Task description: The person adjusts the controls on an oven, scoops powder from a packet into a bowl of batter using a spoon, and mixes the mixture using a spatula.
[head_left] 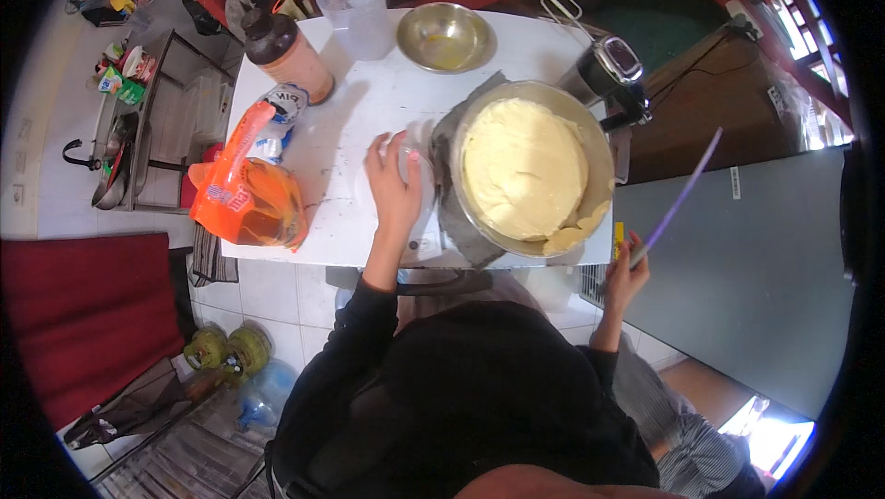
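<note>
My left hand (393,181) rests with fingers slightly apart on a clear round dish (419,195) atop what looks like a white scale (426,245); whether it grips the dish is unclear. My right hand (623,273), beyond the table's front right corner, grips a long, thin purple spatula or blade (683,190) by its grey handle, angled upward. Between them a large metal bowl (599,153) of smooth pale-yellow batter (521,163) sits on a grey cloth (452,130). An orange bag (249,204) and a blue-and-white packet (277,140) lie left of my left hand.
Along the back of the white table (327,195) are a brown bottle (286,61), a clear jug (359,24), a steel bowl (442,38) and a black mixer (599,80). A grey panel (728,287) stands at right. Gas cylinders (244,352) and a water jug (267,393) sit at lower left.
</note>
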The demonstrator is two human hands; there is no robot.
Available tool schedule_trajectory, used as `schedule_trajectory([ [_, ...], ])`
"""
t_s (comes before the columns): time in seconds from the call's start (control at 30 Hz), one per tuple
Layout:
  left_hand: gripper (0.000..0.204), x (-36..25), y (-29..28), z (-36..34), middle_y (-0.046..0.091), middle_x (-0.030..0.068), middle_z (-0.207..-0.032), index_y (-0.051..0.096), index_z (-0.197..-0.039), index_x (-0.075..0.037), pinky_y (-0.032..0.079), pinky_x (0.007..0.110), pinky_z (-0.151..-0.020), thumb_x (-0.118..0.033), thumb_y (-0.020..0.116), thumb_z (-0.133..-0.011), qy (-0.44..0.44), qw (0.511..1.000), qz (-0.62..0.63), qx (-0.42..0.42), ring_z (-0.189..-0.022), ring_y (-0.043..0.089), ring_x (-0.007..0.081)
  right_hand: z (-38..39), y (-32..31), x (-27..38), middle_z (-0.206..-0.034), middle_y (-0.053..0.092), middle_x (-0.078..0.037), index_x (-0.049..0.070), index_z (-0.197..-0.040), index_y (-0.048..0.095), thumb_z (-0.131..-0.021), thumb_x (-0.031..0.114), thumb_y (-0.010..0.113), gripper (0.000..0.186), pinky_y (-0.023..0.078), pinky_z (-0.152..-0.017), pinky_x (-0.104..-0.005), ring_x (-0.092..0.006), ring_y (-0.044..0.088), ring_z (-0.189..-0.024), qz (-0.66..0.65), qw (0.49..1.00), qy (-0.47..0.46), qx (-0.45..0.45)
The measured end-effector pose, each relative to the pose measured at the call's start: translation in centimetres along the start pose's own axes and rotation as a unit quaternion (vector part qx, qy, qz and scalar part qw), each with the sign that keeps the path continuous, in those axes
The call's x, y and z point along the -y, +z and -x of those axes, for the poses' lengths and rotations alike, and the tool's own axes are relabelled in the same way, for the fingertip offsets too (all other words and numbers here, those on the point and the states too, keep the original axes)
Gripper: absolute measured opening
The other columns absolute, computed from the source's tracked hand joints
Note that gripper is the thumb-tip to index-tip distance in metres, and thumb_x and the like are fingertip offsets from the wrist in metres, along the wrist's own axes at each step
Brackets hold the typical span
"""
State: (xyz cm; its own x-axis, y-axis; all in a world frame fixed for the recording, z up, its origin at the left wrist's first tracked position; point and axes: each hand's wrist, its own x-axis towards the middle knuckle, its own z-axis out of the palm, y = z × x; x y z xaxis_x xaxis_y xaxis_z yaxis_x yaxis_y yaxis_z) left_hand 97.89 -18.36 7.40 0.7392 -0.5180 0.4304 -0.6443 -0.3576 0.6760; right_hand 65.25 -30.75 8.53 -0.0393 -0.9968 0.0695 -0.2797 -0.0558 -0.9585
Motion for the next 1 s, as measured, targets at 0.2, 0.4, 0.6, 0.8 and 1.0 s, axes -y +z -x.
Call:
schedule_trajectory([
  [0.2,0.046,-3.5,3.4,-1.5,0.054,0.019,-0.093,0.053,-0.1,0.003,0.036,0.032,-0.083,-0.034,0.028,-0.091,-0.144,0.955,0.229,0.124,-0.091,0.049,0.0286,-3.1,2.3,-1.3,-0.079,0.057,-0.006,-0.003,-0.108,0.051,-0.081,0.007,0.05,0.029,0.032,-0.036,-0.0171,-0.0065,0.048,-0.044,-0.11,0.983,0.002,0.144],
  [0.4,0.056,-4.1,4.6,-3.1,0.055,0.0155,-0.097,0.053,-0.097,0.006,0.036,0.029,-0.082,-0.043,0.027,-0.089,-0.33,0.86,0.341,0.189,-0.091,0.05,0.0208,-4.4,2.9,-1.3,-0.066,0.055,-0.002,-0.004,-0.107,0.051,-0.078,0.004,0.05,0.03,0.031,-0.039,-0.0169,-0.0046,0.044,-0.045,-0.163,0.969,0.026,0.186],
  [0.6,0.052,-4.5,5.2,-1.5,0.052,0.0125,-0.091,0.051,-0.095,0.003,0.034,0.029,-0.082,-0.042,0.026,-0.089,-0.235,0.911,0.328,0.09,-0.087,0.046,0.0196,-3.2,3.4,-0.5,-0.06,0.049,-0.004,-0.006,-0.105,0.05,-0.077,0.006,0.043,0.032,0.034,-0.037,-0.019,-0.008,0.044,-0.044,-0.28,0.947,0.031,0.155],
  [0.8,0.059,-4.0,-0.5,-0.7,0.046,0.0073,-0.089,0.051,-0.1,-0.001,0.036,0.029,-0.079,-0.05,0.02,-0.087,-0.204,0.899,0.384,0.044,-0.085,0.043,0.0178,-1.9,3.3,4.1,-0.063,0.049,-0.004,-0.008,-0.105,0.049,-0.074,0.004,0.045,0.033,0.034,-0.037,-0.0184,-0.008,0.044,-0.045,-0.33,0.921,-0.004,0.208],
  [1.0,0.067,-1.4,-7.2,-0.2,0.045,0.0044,-0.087,0.049,-0.106,-0.002,0.038,0.026,-0.076,-0.058,0.019,-0.084,-0.301,0.838,0.454,-0.003,-0.083,0.044,0.0156,0.1,8.2,5.4,-0.063,0.049,-0.003,-0.008,-0.104,0.049,-0.074,0.01,0.049,0.035,0.034,-0.037,-0.0176,-0.0072,0.045,-0.045,-0.323,0.901,0.03,0.29],
])
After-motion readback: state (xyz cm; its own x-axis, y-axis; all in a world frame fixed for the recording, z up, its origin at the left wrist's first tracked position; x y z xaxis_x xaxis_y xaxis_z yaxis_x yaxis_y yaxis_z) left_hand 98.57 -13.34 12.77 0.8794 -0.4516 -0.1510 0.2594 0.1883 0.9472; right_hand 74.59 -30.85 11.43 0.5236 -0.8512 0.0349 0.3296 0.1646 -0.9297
